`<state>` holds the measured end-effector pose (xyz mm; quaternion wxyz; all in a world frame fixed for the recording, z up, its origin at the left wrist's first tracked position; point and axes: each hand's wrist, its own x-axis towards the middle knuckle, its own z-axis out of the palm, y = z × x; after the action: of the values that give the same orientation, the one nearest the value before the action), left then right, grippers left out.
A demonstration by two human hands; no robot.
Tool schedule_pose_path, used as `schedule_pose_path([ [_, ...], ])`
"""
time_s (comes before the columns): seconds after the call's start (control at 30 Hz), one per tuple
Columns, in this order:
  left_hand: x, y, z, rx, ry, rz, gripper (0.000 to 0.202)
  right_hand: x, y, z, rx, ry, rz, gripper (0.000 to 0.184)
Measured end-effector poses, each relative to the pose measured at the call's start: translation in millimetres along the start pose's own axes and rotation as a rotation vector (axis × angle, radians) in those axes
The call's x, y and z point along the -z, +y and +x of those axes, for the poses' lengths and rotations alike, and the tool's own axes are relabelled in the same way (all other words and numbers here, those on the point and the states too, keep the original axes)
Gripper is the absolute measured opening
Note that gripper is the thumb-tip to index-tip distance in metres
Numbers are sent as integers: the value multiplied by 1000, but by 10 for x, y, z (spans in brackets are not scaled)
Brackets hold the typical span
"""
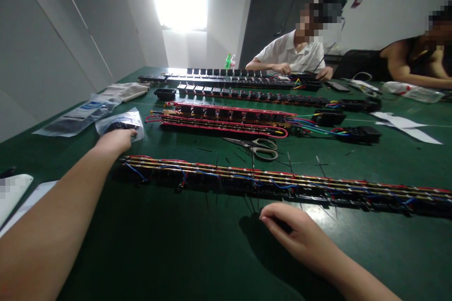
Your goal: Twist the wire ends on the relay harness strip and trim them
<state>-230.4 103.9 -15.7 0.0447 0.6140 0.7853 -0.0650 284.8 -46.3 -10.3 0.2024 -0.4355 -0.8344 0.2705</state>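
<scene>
My left hand (118,140) reaches to a clear plastic bag (136,120) with dark contents at the left of the table. Its fingers are mostly hidden at the bag, so their grip does not show. Just in front of a long black strip assembly (226,176) is my right hand (291,228), thumb and forefinger pinched together. Anything between those fingertips is too small to make out. Brass-coloured rods with red and blue wires run along the assembly. Thin black pieces (250,204) lie around it and across it.
Scissors (263,147) lie behind the near assembly. Farther back are several similar wired assemblies (226,115), flat plastic bags (81,113) at left and white paper strips (406,124) at right. Two people sit across the green table (158,244); one person's hands (282,68) are at the farthest assembly.
</scene>
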Motion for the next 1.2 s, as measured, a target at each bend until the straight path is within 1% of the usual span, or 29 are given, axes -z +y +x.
schedule_pose_path([
  [0.1,-15,-6,7,-3,-34,9,42,0,-9,-5,-6,-11,-5,22],
  [0.27,39,-3,7,-30,-35,33,40,2,-2,-8,4,-10,-1,21],
  [0.37,50,15,5,-68,-25,30,39,1,3,-5,7,-4,-5,21],
  [0.43,43,59,3,-125,-10,11,36,2,3,-6,5,-2,-7,21],
  [0.57,70,223,-21,-297,20,-69,30,12,-5,-12,-4,-17,-13,22],
  [0.63,127,304,-48,-363,27,-118,33,18,-9,-16,-9,-26,-16,22],
  [0.7,199,355,-78,-402,23,-156,41,22,-10,-20,-13,-34,-21,23],
  [0.77,258,368,-100,-402,17,-165,47,24,-7,-27,-14,-40,-27,23],
  [0.83,278,352,-108,-364,10,-143,49,25,-2,-33,-8,-43,-32,23],
  [0.93,230,324,-100,-301,-24,-107,52,26,0,-38,5,-45,-40,21],
  [1.0,176,334,-91,-283,-53,-103,53,28,-3,-39,12,-45,-43,21],
  [1.1,125,406,-94,-295,-78,-117,52,34,-9,-43,27,-40,-48,20],
  [1.2,123,521,-135,-361,-101,-160,48,38,-11,-53,35,-34,-58,19],
])
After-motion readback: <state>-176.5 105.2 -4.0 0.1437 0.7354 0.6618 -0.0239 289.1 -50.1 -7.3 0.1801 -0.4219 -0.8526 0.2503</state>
